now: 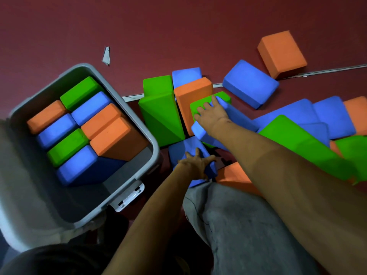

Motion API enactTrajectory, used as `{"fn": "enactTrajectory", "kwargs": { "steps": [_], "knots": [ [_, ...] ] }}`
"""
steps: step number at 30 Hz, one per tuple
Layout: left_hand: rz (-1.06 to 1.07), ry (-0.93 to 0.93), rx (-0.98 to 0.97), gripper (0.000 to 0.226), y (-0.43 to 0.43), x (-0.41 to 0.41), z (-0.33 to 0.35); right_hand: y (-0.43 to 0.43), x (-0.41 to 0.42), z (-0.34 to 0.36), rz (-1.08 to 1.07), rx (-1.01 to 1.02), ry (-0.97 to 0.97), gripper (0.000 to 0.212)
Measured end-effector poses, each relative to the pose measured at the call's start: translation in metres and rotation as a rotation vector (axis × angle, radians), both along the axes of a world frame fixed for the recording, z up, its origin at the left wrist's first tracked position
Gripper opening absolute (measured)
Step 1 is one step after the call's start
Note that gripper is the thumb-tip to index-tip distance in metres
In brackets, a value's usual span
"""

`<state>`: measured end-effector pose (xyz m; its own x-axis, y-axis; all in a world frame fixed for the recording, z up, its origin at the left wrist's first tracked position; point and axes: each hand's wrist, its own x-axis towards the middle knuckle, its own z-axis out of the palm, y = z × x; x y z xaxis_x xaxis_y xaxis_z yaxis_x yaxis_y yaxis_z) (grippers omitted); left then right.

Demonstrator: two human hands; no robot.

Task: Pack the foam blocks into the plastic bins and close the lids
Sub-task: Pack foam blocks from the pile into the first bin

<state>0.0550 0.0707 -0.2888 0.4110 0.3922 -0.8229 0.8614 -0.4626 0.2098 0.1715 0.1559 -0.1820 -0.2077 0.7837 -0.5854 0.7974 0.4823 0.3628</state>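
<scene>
At the centre of the frame my right hand (211, 116) lies spread over a tilted blue block (228, 124), fingers curled over its upper edge where it leans against a green block (204, 104). Below it, my left hand (195, 163) is clamped on a second blue block (190, 147), thumb and fingers wrapped round its right edge. The 2 hands sit apart, 1 above the other.

At the left of the frame the grey bin (127, 108) stands open, its latch (128, 197) hanging off the lower rim. 9 blocks stand packed inside it: 3 blue, 3 orange, 2 green along the upper left, and a large blue one (83, 167) low in the bin. A bare strip of bin floor shows along the lower right wall, between the blocks and the rim.

Just right of the bin, a tall green block (158, 112) and an orange block (190, 92) stand upright, touching. More blue, green and orange blocks pile toward the right edge. A lone orange block (282, 52) sits at the upper right, well apart, on open red floor (178, 26). My grey-clad knee (238, 225) fills the lower centre.
</scene>
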Motion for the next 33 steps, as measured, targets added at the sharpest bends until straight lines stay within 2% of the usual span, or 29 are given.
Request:
{"fn": "enactTrajectory", "kwargs": {
  "steps": [11, 16, 19, 23, 25, 27, 29, 31, 33],
  "knots": [
    [-0.151, -0.067, 0.101, 0.075, -0.002, 0.000, 0.018, -0.003, 0.000, 0.002, 0.020, 0.005, -0.007, 0.057],
    [-0.103, -0.220, 0.346, 0.076, -0.001, -0.014, 0.042, -0.007, 0.000, 0.011, 0.000, 0.035, -0.013, 0.050],
    [-0.032, -0.183, 0.430, 0.085, -0.002, -0.022, 0.045, -0.012, -0.001, 0.019, -0.062, 0.045, 0.001, 0.052],
    [-0.003, -0.202, 0.556, 0.066, -0.012, -0.014, 0.046, -0.019, 0.002, 0.028, -0.134, 0.069, 0.040, 0.057],
    [0.005, -0.183, 0.638, 0.072, -0.016, -0.020, 0.040, -0.021, 0.006, 0.033, -0.167, 0.074, 0.046, 0.063],
    [-0.008, -0.088, 0.657, 0.087, -0.018, -0.035, 0.038, -0.022, 0.009, 0.035, -0.195, 0.075, 0.051, 0.066],
    [0.007, -0.036, 0.657, 0.090, -0.014, -0.048, 0.042, -0.024, 0.010, 0.038, -0.181, 0.072, 0.042, 0.063],
    [0.062, -0.076, 0.638, 0.095, -0.004, -0.052, 0.054, -0.027, 0.011, 0.043, -0.158, 0.091, 0.032, 0.059],
    [0.163, -0.134, 0.575, 0.111, 0.008, -0.049, 0.073, -0.030, 0.013, 0.053, -0.157, 0.140, 0.036, 0.054]
  ]
}}
